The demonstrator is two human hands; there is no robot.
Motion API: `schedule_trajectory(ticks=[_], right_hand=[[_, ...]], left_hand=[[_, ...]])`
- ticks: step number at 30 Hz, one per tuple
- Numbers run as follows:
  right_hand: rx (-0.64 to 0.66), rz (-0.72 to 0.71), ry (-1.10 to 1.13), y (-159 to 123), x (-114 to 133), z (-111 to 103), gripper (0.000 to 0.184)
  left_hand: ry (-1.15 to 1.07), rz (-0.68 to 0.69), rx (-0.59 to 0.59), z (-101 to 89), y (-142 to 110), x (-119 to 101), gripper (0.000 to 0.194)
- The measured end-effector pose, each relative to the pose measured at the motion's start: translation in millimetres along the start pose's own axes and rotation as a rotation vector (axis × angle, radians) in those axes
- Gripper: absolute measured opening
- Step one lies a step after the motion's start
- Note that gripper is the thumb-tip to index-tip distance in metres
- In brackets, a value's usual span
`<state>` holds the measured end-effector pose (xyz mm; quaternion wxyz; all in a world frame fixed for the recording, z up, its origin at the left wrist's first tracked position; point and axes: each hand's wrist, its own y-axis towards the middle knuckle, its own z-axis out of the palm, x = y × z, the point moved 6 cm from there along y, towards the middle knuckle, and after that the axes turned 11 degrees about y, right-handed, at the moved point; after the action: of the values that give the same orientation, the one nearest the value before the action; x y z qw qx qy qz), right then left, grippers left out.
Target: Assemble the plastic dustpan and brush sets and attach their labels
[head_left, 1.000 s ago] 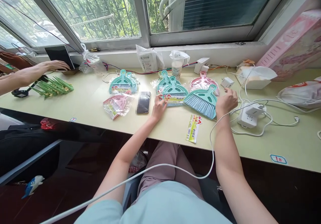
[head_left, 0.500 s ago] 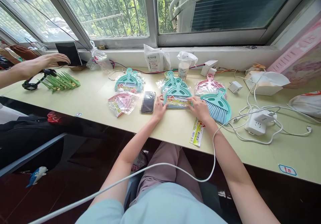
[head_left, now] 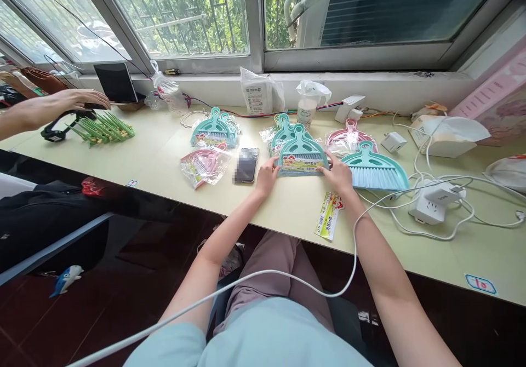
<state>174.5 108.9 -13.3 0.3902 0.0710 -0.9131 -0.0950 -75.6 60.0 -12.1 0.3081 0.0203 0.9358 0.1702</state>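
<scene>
A teal dustpan and brush set [head_left: 303,145] is between my hands, with a printed card [head_left: 302,162] lying across its bristles. My left hand [head_left: 268,177] grips its lower left corner with thumb and fingers. At the lower right edge, my right hand [head_left: 337,174] pinches it. Close by on the right lies another teal dustpan and brush [head_left: 373,167], with white bristles showing. A loose printed card [head_left: 329,216] rests near the table edge, below my right hand. Wrapped teal sets [head_left: 282,125] sit behind the held one. Left of my left hand is a phone [head_left: 246,165].
Wrapped teal sets [head_left: 216,128] and a wrapped pink set [head_left: 204,163] lie to the left; another pink set [head_left: 349,134] is behind right. A white cable [head_left: 263,273] hangs across my lap from a power adapter [head_left: 431,200]. Another person's hand [head_left: 88,98] reaches over green stems [head_left: 104,128].
The held set has shifted slightly right, and its card now shows more fully. The teal set on the right is turned differently. The other person's hand has lowered away from the tablet. The view shifted slightly.
</scene>
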Motion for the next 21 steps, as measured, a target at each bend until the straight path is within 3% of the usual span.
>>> schedule_trajectory(ticks=[2,4,7,10,12,21], right_hand=[[0.002,0.088,0.007,2,-6,-3,0.059],[-0.004,0.133,0.010,2,-7,-6,0.054],[-0.010,0.182,0.057,1,-9,-9,0.048],[-0.013,0.204,0.112,0,-10,-11,0.049],[-0.010,0.203,0.132,1,-10,-12,0.051],[-0.003,0.172,0.131,3,-13,-10,0.049]], left_hand=[[0.069,-0.003,-0.029,-5.5,1,0,0.033],[0.174,-0.038,-0.138,-19.9,3,3,0.034],[0.339,-0.232,-0.297,-47.2,6,22,0.051],[0.459,-0.441,-0.213,-57.0,8,48,0.079],[0.499,-0.485,-0.128,-54.6,12,58,0.086],[0.419,-0.498,-0.210,-53.9,25,67,0.066]])
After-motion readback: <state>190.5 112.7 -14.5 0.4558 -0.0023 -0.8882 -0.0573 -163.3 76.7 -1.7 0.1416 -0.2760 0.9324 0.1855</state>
